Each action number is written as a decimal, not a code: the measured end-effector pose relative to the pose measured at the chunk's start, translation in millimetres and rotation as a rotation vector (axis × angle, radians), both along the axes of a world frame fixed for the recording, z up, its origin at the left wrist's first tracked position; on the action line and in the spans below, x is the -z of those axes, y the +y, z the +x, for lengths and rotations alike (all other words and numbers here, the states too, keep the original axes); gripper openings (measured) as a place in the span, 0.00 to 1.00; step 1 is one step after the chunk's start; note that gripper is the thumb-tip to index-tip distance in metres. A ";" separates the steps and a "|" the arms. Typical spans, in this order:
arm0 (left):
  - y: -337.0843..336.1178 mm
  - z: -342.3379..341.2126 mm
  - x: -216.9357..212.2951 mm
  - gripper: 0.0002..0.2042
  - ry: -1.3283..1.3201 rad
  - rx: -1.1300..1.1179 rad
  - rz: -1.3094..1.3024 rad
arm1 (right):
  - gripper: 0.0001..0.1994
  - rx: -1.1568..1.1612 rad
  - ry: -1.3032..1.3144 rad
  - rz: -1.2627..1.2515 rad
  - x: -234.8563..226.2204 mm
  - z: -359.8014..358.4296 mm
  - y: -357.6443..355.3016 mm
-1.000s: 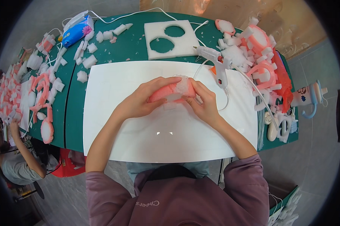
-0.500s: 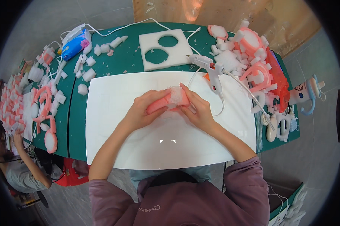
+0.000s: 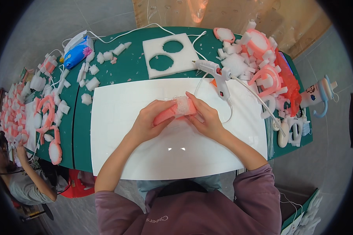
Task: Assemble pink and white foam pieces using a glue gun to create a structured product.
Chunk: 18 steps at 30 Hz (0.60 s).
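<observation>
Between my two hands is a pink foam piece [image 3: 164, 116] with a rough white foam patch [image 3: 182, 105] on its right part. My left hand [image 3: 150, 118] grips its left end, thumb below and fingers along the top. My right hand [image 3: 205, 117] closes on its right end, with the index finger at the upper corner and the thumb underneath. The piece is held over a glossy white board [image 3: 125, 156]. A white hot glue gun [image 3: 217, 74] lies beyond my right hand, its nozzle pointing left.
Behind the board lies a white foam sheet [image 3: 155, 47] with two round holes. Pink and white foam pieces [image 3: 258, 51] heap up at the far right, beside a red plastic bag [image 3: 290, 88]. More foam scraps [image 3: 92, 84] lie left. A co-worker's arm [image 3: 35, 174] reaches in at far left.
The whole scene sits slightly lower in the picture. Both hands keep their hold on the pink foam piece, which has tilted a little; the fingers have shifted only slightly.
</observation>
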<state>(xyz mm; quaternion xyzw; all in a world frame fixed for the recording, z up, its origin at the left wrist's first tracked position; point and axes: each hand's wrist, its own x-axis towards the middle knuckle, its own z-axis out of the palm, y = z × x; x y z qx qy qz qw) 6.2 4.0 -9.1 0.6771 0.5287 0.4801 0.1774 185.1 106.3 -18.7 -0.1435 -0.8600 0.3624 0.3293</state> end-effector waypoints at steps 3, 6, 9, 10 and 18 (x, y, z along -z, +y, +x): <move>0.2 -0.1 0.8 0.21 -0.017 0.004 0.004 | 0.32 -0.008 -0.014 -0.006 1.1 0.2 1.0; 0.2 0.0 1.5 0.21 0.007 0.003 0.016 | 0.32 0.003 -0.008 0.004 1.3 0.3 0.5; -1.2 0.1 2.1 0.21 -0.017 -0.012 0.033 | 0.32 -0.001 0.003 0.007 0.9 -0.5 -0.2; -1.1 -0.1 2.0 0.21 -0.014 -0.007 0.041 | 0.32 -0.002 0.002 0.001 1.4 -0.5 -0.1; 1.1 -2.2 7.9 0.21 0.014 0.031 0.074 | 0.32 -0.002 0.011 -0.001 0.5 0.0 -1.2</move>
